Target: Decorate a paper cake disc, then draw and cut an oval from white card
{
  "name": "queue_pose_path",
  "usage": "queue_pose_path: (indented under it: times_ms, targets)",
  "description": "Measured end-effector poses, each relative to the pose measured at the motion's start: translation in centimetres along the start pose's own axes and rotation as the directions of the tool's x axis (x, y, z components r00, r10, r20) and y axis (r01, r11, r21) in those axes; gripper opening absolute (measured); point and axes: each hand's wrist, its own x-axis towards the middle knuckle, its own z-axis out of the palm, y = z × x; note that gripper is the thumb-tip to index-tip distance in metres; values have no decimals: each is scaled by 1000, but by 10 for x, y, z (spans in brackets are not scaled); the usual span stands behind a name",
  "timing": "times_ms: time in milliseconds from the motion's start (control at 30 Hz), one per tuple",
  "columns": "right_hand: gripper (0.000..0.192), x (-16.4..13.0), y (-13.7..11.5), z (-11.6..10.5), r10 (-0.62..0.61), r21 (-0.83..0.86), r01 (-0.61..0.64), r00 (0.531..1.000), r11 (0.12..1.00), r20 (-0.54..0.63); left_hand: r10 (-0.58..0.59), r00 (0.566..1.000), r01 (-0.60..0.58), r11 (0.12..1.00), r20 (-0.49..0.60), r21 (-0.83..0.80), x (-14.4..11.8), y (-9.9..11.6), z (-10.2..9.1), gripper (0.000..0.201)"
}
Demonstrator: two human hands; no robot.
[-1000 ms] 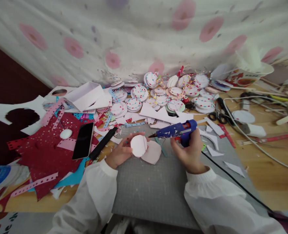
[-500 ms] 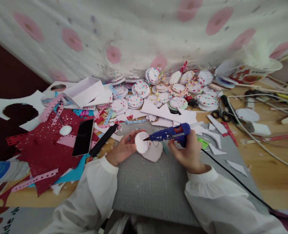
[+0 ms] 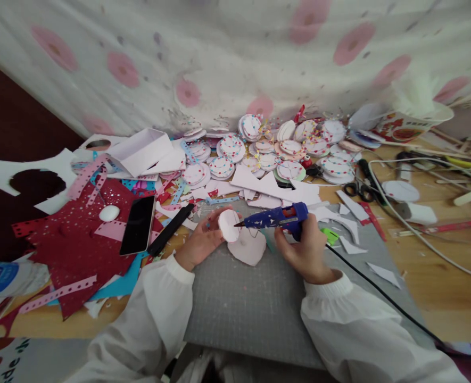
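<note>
My left hand (image 3: 204, 236) is closed on the edge of a small white paper disc (image 3: 229, 225), holding it tilted up above the mat. In my right hand (image 3: 307, 250) is a blue hot glue gun (image 3: 277, 217), its fingers wrapped round the handle. The gun points left, and its nozzle tip is at the right side of the disc; whether it touches I cannot tell. Beneath lies a larger pale paper piece with a rough round outline (image 3: 248, 249), on the grey cutting mat (image 3: 255, 314). The gun's black cord runs off to the lower right.
Several beaded white paper discs (image 3: 231, 146) are piled along the back. Left are a phone (image 3: 137, 226), a black bar (image 3: 170, 230), red paper (image 3: 79, 250) and a water bottle (image 3: 9, 279). Paper scraps (image 3: 273, 186), scissors (image 3: 358, 190), a white cable (image 3: 411, 234) and a paper bowl (image 3: 414, 122) lie around.
The small disc has turned more edge-on and shifted slightly up and left, so more of the larger paper piece shows. My right hand and the glue gun have moved slightly left.
</note>
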Motion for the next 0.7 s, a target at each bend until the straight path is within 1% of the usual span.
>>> queue_pose_path:
  times_ms: [100,200,367,433,567,700]
  targets:
    - [26,1,-1,1,24,-2,-24,1000,1000,-1,10,1000,-10,1000,24,-4,-2,2,3,62]
    - [24,2,-1,0,19,-3,-19,1000,1000,-9,3,999,-3,1000,35,12,-4,3,5,66]
    - [21,3,-3,-1,-11,4,11,1000,1000,-19,-19,1000,19,1000,17,-1,-4,2,3,67]
    - [21,3,-3,-1,-20,5,20,1000,1000,-16,-10,1000,10,1000,22,-21,-3,1,3,67]
    - [21,2,-4,-1,-10,10,10,1000,1000,1,17,1000,-16,999,20,-43,-3,0,2,63]
    - [21,3,-5,-2,6,11,-6,1000,1000,11,-10,1000,10,1000,4,-12,-4,0,1,64]
